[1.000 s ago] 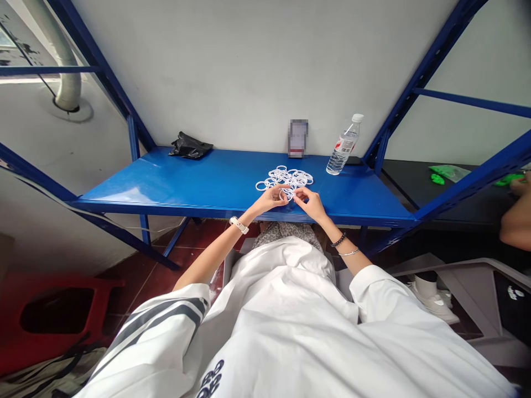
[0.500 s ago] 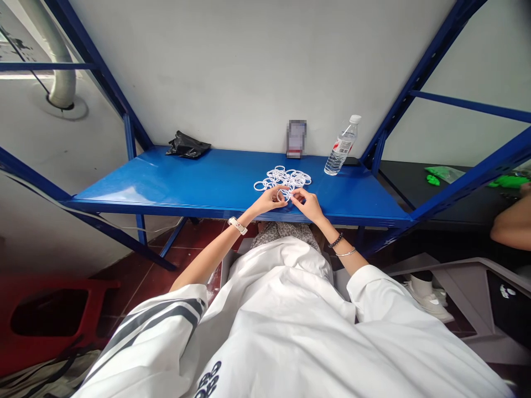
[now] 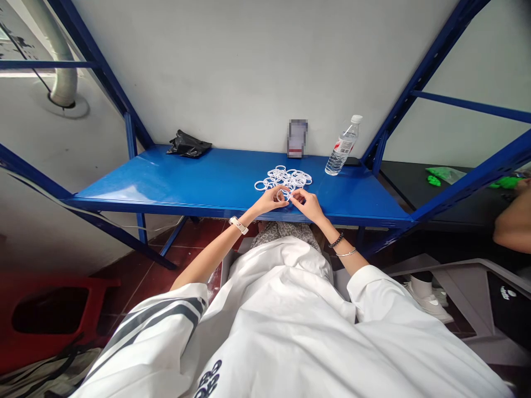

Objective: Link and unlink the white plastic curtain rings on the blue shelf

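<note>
Close to the front edge of the blue table (image 3: 199, 182), my two hands meet over a thin white ring (image 3: 279, 197). My left hand (image 3: 269, 201) is closed, thumb and fingers pinching the ring from its left side. On the other side, the fingertips of my right hand (image 3: 307, 204) are pinched together at the ring's right side. Just beyond my fingers lies a loose pile of similar white rings (image 3: 282, 176), overlapping one another. What the rings are made of is hard to tell.
A phone-like upright object (image 3: 297, 138), blurred out, leans on the wall behind the pile. Right of it stands a water bottle (image 3: 343, 146). A crumpled black bag (image 3: 188, 145) lies at the back left. Another person's arm (image 3: 514, 224) shows at the far right, near green items (image 3: 434, 181).
Both hands keep their hold on the white ring, with only a very slight shift of the right fingertips. The pile looks the same.
</note>
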`<state>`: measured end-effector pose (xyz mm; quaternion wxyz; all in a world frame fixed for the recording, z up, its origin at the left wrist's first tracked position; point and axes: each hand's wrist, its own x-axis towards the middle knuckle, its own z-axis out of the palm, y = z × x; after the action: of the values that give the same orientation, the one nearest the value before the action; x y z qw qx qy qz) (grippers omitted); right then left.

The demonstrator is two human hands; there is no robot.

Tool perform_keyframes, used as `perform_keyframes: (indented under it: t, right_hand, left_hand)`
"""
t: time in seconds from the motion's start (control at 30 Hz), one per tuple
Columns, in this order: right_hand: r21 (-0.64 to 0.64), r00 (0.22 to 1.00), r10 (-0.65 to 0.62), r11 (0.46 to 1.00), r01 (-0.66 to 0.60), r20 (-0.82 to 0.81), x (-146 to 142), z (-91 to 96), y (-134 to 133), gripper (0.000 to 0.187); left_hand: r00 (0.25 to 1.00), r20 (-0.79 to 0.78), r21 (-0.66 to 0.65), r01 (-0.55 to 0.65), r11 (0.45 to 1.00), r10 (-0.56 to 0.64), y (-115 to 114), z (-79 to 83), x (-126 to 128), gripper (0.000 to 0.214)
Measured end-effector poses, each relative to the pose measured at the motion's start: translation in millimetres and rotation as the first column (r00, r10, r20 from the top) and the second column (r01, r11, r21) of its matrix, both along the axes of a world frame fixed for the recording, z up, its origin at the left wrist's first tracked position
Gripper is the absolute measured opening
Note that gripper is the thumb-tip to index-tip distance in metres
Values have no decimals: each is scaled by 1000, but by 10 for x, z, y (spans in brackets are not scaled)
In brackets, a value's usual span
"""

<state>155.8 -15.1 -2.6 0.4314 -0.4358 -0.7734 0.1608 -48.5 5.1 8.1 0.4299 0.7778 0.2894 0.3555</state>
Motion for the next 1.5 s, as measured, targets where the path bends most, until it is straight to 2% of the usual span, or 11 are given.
perform_keyframes:
  t: [0.27,0.47,0.63,0.77,1.07,1.33,1.5]
  right_hand:
    - [-33,995,32,999,-36,-94,-8,18,2,33]
    - [-115,973,51,990,-78,-224,8,47,3,41]
    - [-175,946,76,975,-136,-314,32,59,26,46]
    - [-196,943,93,967,-162,-321,37,73,32,48]
    - [-214,955,113,961,-175,-274,26,88,15,49]
    - [-224,963,130,957,-184,-238,7,63,8,40]
    - [-195,975,154,963,-185,-160,14,59,-11,36]
  left_hand:
    - [999,12,-10,-41,999,41,-28,16,3,53]
    - [999,39,-51,-24,998,26,-46,13,9,60]
    - [997,77,-52,-13,999,17,0,-24,21,54]
    - [998,68,-34,-7,999,10,31,-35,24,53]
    - [997,22,-18,-70,997,70,50,-49,26,64]
    - [996,24,-39,-84,996,85,68,-79,36,69]
    - [996,29,-43,-88,995,89,57,-61,39,71]
